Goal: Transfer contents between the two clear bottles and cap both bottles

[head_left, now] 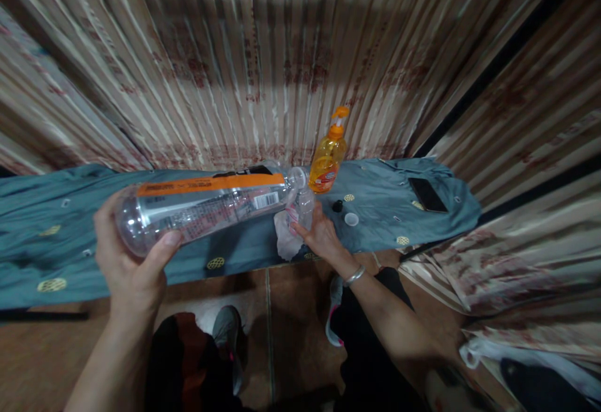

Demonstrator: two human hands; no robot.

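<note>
My left hand [129, 262] is wrapped round the base of a large clear plastic bottle [220, 211] with an orange and grey label. This bottle lies tilted almost level, its neck pointing right. Its mouth meets the top of a small clear bottle [306, 204]; whether they touch I cannot tell. Closed round the small bottle is my right hand [323, 233], which wears a silver bangle. A crumpled whitish tissue or cloth [287, 238] with red marks hangs beside the small bottle at my right fingers. Any liquid inside the large bottle is hard to make out.
A pump bottle of orange liquid [327, 164] stands behind my right hand. A small black cap [337, 206], a round white lid [351, 219] and a dark phone [427, 195] lie on the teal cloth [380, 180]. Patterned curtains [263, 61] hang behind.
</note>
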